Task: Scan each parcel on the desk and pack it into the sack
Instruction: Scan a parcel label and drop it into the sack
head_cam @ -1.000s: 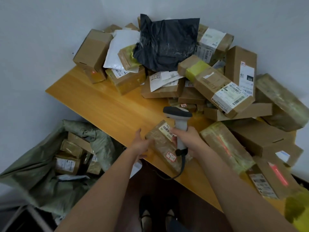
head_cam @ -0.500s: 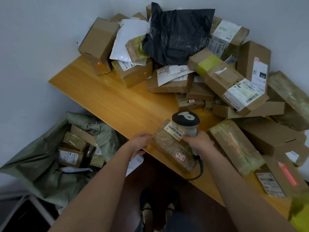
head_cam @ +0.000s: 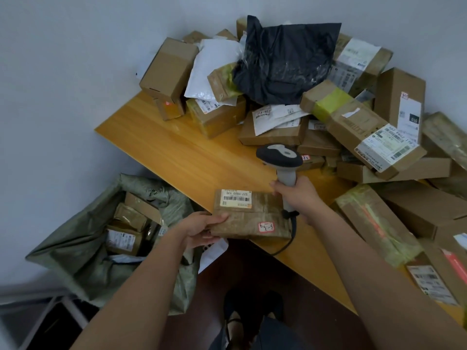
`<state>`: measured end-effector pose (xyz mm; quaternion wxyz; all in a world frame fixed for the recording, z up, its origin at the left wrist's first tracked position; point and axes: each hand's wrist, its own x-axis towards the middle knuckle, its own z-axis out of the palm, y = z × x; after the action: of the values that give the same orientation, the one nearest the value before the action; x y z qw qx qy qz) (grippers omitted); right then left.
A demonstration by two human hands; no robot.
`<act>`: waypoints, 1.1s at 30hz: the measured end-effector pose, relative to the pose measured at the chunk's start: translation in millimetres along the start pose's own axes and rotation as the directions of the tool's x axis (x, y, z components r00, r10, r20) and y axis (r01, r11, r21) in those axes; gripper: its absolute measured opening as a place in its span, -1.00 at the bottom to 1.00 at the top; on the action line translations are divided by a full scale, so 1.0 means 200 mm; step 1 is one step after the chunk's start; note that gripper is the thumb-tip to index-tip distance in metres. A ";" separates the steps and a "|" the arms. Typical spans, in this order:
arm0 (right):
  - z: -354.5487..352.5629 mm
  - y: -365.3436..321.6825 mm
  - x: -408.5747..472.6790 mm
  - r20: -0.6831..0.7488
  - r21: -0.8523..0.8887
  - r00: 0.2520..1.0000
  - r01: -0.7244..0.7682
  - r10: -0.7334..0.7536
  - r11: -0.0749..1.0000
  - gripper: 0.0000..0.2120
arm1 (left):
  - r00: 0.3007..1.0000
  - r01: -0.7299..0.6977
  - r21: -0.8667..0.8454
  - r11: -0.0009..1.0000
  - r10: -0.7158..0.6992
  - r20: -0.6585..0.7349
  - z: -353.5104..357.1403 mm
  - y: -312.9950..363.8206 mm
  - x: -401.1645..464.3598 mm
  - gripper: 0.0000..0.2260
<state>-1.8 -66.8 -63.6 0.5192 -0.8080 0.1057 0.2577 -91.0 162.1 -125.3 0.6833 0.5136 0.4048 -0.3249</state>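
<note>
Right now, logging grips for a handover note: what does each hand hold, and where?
Left hand grips the taped parcel by its left end. Right hand grips the scanner by its handle.

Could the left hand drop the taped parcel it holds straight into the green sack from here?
Probably yes: the left hand grips the taped parcel at the desk's edge, and the green sack gapes open below-left, with nothing between.
</note>
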 end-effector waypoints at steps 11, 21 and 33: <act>0.01 -0.55 -0.27 0.245 0.031 0.936 0.252 -0.252 0.967 -0.72 | 0.868 -0.401 -0.244 0.883 0.281 -0.410 -0.29 0.34 -0.32 -0.72; 0.01 -0.90 -0.48 0.451 0.153 0.807 0.351 -0.382 0.924 -0.74 | 0.800 -0.531 -0.302 0.791 0.351 -0.487 -0.35 0.51 -0.43 -0.64; -0.08 -0.97 -0.53 0.492 0.175 0.789 0.325 -0.369 0.929 -0.75 | 0.753 -0.574 -0.269 0.773 0.370 -0.544 -0.32 0.59 -0.39 -0.70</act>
<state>-0.8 -6.3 150.2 0.5988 -0.6928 -0.1774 0.3607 -39.0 256.9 -12.5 0.7211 0.5031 0.4678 0.0899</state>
